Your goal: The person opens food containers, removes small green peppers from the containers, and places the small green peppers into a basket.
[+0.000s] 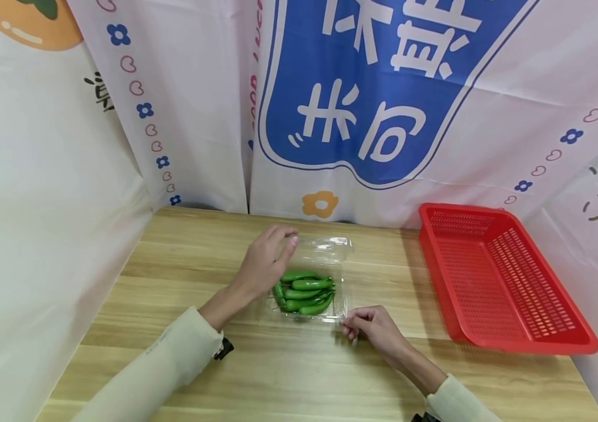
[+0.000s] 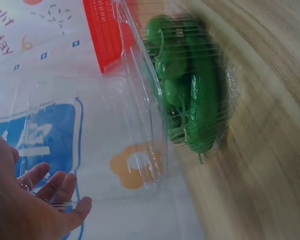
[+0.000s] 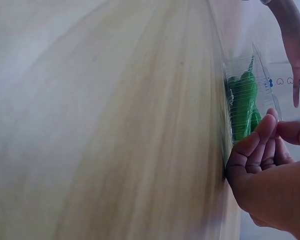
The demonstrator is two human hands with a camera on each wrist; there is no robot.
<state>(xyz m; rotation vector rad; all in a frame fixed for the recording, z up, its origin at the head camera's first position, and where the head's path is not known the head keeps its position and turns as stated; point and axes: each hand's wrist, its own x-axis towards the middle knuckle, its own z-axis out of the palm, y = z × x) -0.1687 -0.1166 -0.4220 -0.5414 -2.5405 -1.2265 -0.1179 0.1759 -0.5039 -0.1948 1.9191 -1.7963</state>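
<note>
A clear plastic clamshell box [image 1: 342, 293] stands on the table with its lid [image 1: 325, 249] raised at the back. Several green chili peppers [image 1: 306, 293] lie inside its base; the left wrist view shows the peppers [image 2: 190, 85] through the ribbed wall. My left hand [image 1: 264, 264] is at the lid's left side. In the left wrist view, that hand [image 2: 40, 200] has the lid's edge between thumb and fingers. With thumb and fingertips, my right hand [image 1: 375, 331] pinches the box's front right corner. In the right wrist view, the right hand [image 3: 265, 165] partly covers the box.
To the right stands a red perforated plastic basket [image 1: 468, 328], its inner floor in sight. Printed cloth [image 1: 199, 117] hangs behind the wooden table [image 1: 278, 375] and along both sides.
</note>
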